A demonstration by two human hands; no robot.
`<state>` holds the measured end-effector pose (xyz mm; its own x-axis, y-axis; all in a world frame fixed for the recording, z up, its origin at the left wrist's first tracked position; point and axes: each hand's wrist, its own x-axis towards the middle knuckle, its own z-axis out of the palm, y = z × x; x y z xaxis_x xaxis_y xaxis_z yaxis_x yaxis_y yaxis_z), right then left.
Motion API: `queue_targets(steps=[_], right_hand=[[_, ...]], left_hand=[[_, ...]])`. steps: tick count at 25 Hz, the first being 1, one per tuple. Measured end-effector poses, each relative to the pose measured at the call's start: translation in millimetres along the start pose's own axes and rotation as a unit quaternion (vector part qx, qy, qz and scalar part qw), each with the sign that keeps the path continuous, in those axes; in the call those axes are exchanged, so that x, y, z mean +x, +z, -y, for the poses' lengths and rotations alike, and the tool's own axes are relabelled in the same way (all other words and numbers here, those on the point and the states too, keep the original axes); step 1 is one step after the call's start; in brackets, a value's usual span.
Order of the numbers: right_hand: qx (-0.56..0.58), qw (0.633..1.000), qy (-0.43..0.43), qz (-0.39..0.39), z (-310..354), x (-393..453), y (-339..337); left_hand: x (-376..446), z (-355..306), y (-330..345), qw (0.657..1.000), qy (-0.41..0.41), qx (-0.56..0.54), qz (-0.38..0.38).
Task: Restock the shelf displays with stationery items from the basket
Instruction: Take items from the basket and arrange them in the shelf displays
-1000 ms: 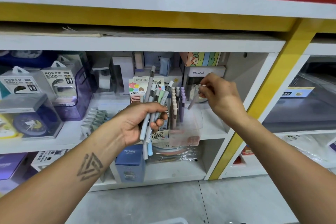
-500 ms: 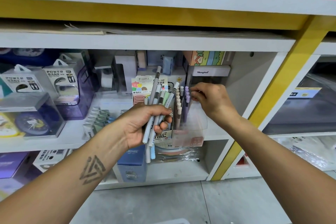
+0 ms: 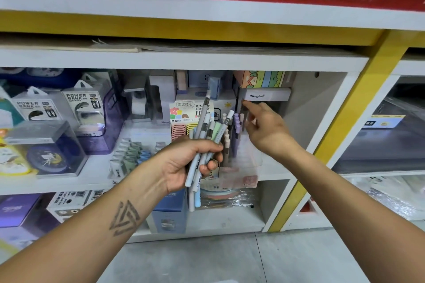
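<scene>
My left hand grips a bundle of pastel pens, grey, blue and green, held upright in front of the middle shelf. Just right of it a clear display holder stands on the shelf with several beige and purple pens upright in it. My right hand hovers over the holder's right side with its index finger stretched up and left and nothing in it. The basket is out of view.
The white shelf holds power bank boxes, a clear-boxed clock, small tubes and a refill box. A Henghui box sits behind my right hand. A yellow post bounds the bay on the right.
My right hand put its pen into the holder, let it go and lifted away with its fingers spread. My left hand kept its bundle and stayed roughly in place.
</scene>
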<state>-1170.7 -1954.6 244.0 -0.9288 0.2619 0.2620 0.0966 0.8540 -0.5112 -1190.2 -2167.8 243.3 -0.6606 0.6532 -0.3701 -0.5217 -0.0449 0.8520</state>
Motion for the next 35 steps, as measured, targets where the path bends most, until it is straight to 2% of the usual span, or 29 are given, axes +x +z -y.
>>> queue_targets(steps=[1, 3, 6, 8, 10, 12, 14, 16, 19, 22, 26, 33, 35], right_hand=[[0.123, 0.992, 0.019, -0.019, 8, -3, -4], [0.350, 0.934, 0.070, 0.020, 22, -11, -11], [0.446, 0.886, 0.101, 0.075, 30, -20, -13], [0.501, 0.854, 0.132, 0.043, 29, -20, -17], [0.540, 0.826, 0.158, -0.038, 23, -16, -26], [0.513, 0.837, 0.150, -0.114, 14, -10, -33], [0.423, 0.889, 0.099, -0.145, 8, -7, -35], [0.321, 0.937, 0.038, -0.131, 6, -8, -30], [0.202, 0.973, -0.054, -0.092, 4, -12, -15], [0.112, 0.984, -0.119, -0.075, 1, -13, -2], [0.059, 0.987, -0.143, -0.049, -1, -11, 6], [0.087, 0.987, -0.129, -0.036, -5, -5, 9], [0.067, 0.985, -0.151, -0.039, -3, -4, 10]], left_hand=[[0, 1, 1, 1.000, -0.001, 0.002, 0.003], [-1, 2, 4, 1.000, -0.004, 0.009, 0.012], [-2, 2, 6, 1.000, -0.006, 0.008, 0.026], [-3, 1, 3, 1.000, -0.003, -0.004, 0.026], [-4, 0, -1, 1.000, -0.001, -0.013, 0.017], [-4, -1, -5, 1.000, 0.002, -0.007, -0.005], [-3, -1, -8, 1.000, 0.006, -0.006, -0.025], [-4, -2, -10, 0.999, 0.008, -0.010, -0.030], [-3, -3, -11, 1.000, 0.007, -0.009, -0.026], [-2, -3, -11, 1.000, 0.008, -0.005, -0.027], [-2, -2, -12, 1.000, 0.005, -0.004, -0.023], [-2, -2, -14, 1.000, -0.002, 0.000, 0.000], [-3, -2, -13, 1.000, -0.004, 0.004, 0.013]])
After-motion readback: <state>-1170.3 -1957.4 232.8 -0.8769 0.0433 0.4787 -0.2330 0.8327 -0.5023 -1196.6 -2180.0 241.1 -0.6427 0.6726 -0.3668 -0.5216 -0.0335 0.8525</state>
